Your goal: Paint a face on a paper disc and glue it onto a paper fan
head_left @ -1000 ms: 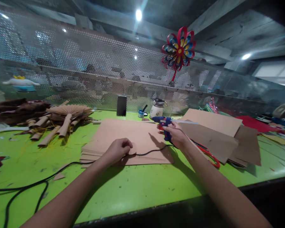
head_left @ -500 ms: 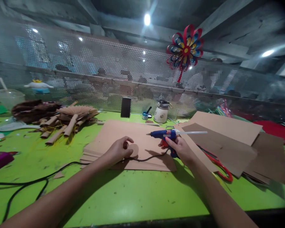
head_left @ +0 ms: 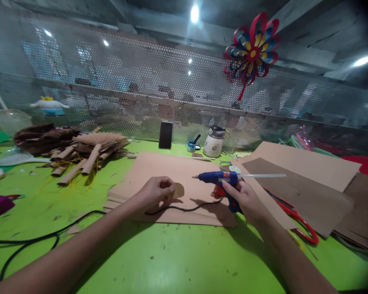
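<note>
A stack of brown paper sheets point(head_left: 153, 167) lies on a bright green counter point(head_left: 171, 255). Over the middle of the stack, the person's left hand point(head_left: 156, 192) has its thumb and fingers pinched nearly together, gripping a small round paper disc point(head_left: 179, 190) that is tilted up on edge. Over the stack's right side, the right hand point(head_left: 244, 200) is curled around the handle of a blue glue gun point(head_left: 217, 177), index finger by the red trigger. Its nozzle points left, near the disc but apart from it, and a clear glue stick point(head_left: 263, 175) juts from the back. A black cord point(head_left: 188, 210) crosses the near part of the stack and runs off to its left.

Right of the stack are red-handled scissors point(head_left: 308, 230) and more loose paper sheets point(head_left: 306, 163). Left of it lie pleated paper fans point(head_left: 95, 141) with rolled handles. Beyond it stand a dark phone point(head_left: 165, 135), a small blue jar point(head_left: 191, 146) and a white bottle point(head_left: 214, 143).
</note>
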